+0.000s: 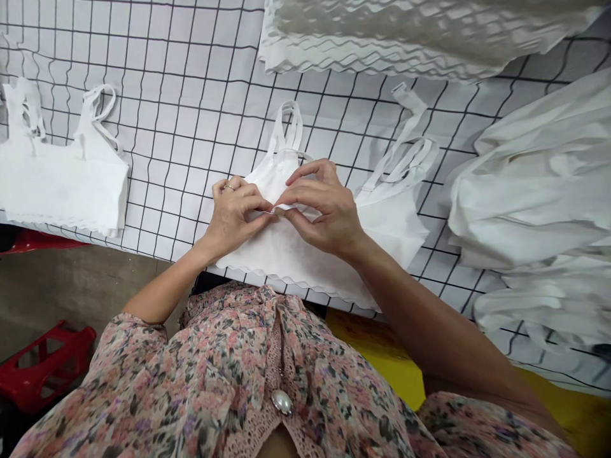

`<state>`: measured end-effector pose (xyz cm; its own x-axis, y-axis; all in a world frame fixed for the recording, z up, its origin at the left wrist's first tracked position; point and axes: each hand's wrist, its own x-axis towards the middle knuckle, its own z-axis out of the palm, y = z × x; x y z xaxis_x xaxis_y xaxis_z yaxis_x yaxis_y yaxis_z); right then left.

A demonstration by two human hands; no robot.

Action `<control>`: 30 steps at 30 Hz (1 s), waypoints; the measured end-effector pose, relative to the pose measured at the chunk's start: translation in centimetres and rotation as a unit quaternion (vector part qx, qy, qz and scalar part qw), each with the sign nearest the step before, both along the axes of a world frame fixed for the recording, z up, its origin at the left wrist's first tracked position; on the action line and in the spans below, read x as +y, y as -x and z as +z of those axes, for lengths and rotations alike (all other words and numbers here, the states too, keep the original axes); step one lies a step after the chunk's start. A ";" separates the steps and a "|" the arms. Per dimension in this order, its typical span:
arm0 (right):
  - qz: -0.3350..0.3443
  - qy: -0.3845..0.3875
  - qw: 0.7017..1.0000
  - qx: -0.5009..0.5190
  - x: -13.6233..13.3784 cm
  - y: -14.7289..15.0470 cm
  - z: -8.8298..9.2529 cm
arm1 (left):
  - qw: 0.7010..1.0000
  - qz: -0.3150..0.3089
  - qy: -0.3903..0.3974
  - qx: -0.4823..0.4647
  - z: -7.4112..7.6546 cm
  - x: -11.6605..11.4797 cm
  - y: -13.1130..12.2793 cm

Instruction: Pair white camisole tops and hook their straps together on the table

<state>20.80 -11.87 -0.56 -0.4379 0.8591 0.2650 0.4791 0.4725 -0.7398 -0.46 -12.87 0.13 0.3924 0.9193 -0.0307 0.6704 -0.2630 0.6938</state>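
My left hand [233, 216] and my right hand [324, 203] meet over a white bralette-style top [305, 251] with thin straps and a scalloped hem. It lies flat on the table in front of me. The fingertips of both hands pinch a small fold of its white fabric near the middle, almost touching each other. A ring sits on one finger of my left hand. Part of the garment's front is hidden under my hands.
A similar white top [62, 184] lies to the left on the white table covering with a black grid [191, 121]. Stacked scalloped white fabric [405, 38] lies at the back, and a white garment pile [539, 191] at the right. A red stool [48, 362] stands on the floor at lower left.
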 end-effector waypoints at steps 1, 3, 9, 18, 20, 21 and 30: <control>-0.006 0.002 1.000 0.013 -0.1 0.2 0.0 | 1.000 0.000 0.001 -0.002 0.0 0.0 0.0; -0.017 0.005 0.999 0.038 -0.3 0.5 -0.1 | 1.000 0.000 0.004 -0.006 0.0 0.1 0.0; -0.005 0.073 0.993 0.088 0.7 0.0 0.6 | 1.000 -0.005 0.022 -0.018 0.2 0.5 0.1; 0.138 0.104 0.983 -0.056 9.3 -4.5 5.4 | 0.998 -0.030 0.049 0.020 0.5 1.4 0.4; 0.131 0.026 0.985 -0.111 11.3 -5.0 5.6 | 0.999 -0.031 0.043 0.013 0.2 1.5 0.6; 0.125 -0.010 0.983 -0.133 12.2 -5.1 5.6 | 0.999 -0.031 0.040 0.010 0.0 1.6 0.7; -0.036 -0.061 0.989 -0.132 13.9 -2.4 1.9 | 0.998 -0.034 0.037 0.026 0.3 1.9 0.9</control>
